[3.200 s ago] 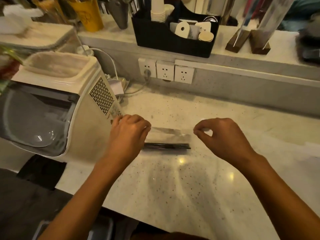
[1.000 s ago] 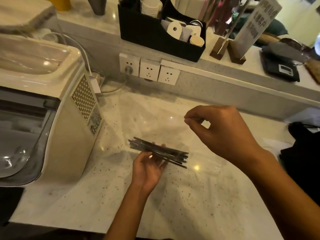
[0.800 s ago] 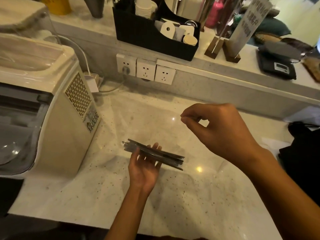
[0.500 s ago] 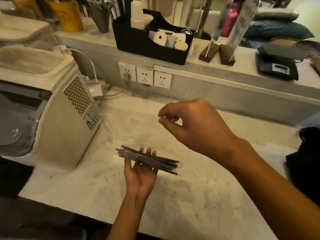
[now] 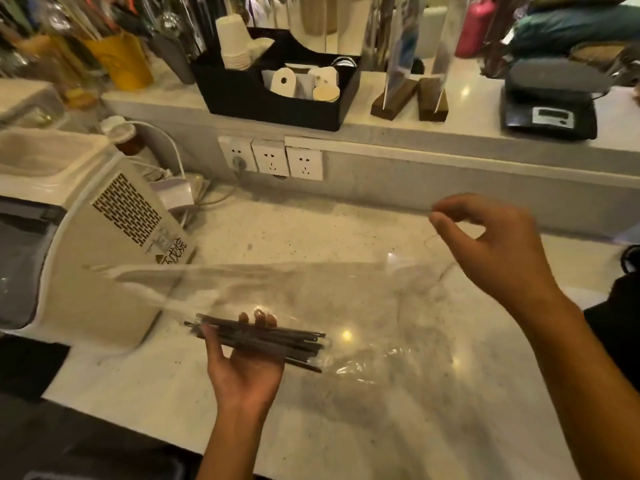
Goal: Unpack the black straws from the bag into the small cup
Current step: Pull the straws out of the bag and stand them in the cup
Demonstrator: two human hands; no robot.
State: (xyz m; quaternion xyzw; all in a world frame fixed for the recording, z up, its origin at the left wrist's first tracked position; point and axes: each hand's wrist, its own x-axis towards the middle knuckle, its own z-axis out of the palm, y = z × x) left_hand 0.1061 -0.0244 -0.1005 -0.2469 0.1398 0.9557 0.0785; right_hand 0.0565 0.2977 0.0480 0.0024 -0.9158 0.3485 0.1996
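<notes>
Straws: a bundle of black straws (image 5: pixel 258 339) lies across the upturned palm of the left hand (image 5: pixel 247 362), level and roughly crosswise, held just above the counter (image 5: pixel 346 427).
Left grip: fingers curl up round the far side of the bundle, thumb at the near side, cradling it so the loose straws stay together, it seems.
Bag: a clear plastic bag (image 5: pixel 311 292) stretches from the straws toward the right hand (image 5: pixel 491 251), blurred and hard to trace; its crumpled end sits by the straw tips, so the straws look mostly or wholly out of it.
Right grip: thumb and forefinger pinched together on the bag's far edge, other fingers loosely bent, hand raised to the right, apparently drawing the film away from the bundle.
Cup: a stack of small paper cups (image 5: pixel 235 43) stands in a black organiser (image 5: pixel 270 98) on the raised ledge behind; which cup is meant I cannot tell.
Surroundings: a white appliance (image 5: pixel 100 237) stands at the left, wall sockets (image 5: pixel 272 162) behind, a scale (image 5: pixel 550 109) on the ledge at right.
</notes>
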